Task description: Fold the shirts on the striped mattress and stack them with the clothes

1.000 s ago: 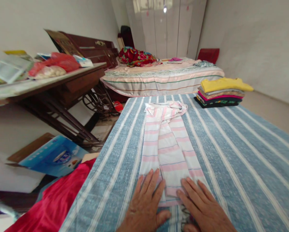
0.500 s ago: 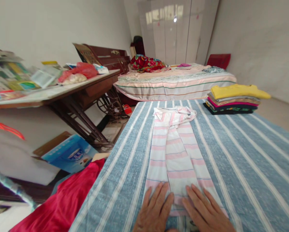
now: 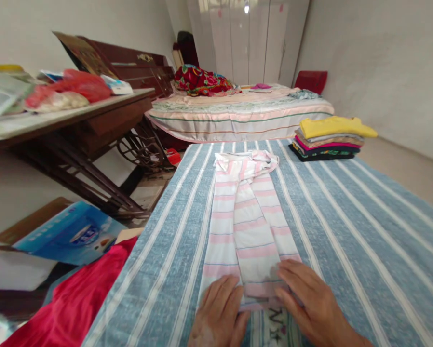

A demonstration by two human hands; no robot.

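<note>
A pink-and-white striped garment (image 3: 247,221) lies folded lengthwise on the blue striped bedsheet (image 3: 346,231), its collar at the far end. My left hand (image 3: 218,313) rests flat on the garment's near left corner, fingers together and stretched out. My right hand (image 3: 312,303) lies on the near right corner, fingers curled a little over the hem. Both hands press on the cloth at its near edge, close to each other. A printed patch of the garment shows between them.
A stack of folded clothes (image 3: 330,139) with a yellow top sits at the sheet's far right. A red cloth (image 3: 72,303) hangs off the near left. A dark wooden table (image 3: 82,120) with clutter stands left; a blue box (image 3: 64,233) below it. Another bed (image 3: 238,113) lies beyond.
My hands have drawn slightly closer on the near hem, and the right fingers have curled over it. The view swung right and then back left.
</note>
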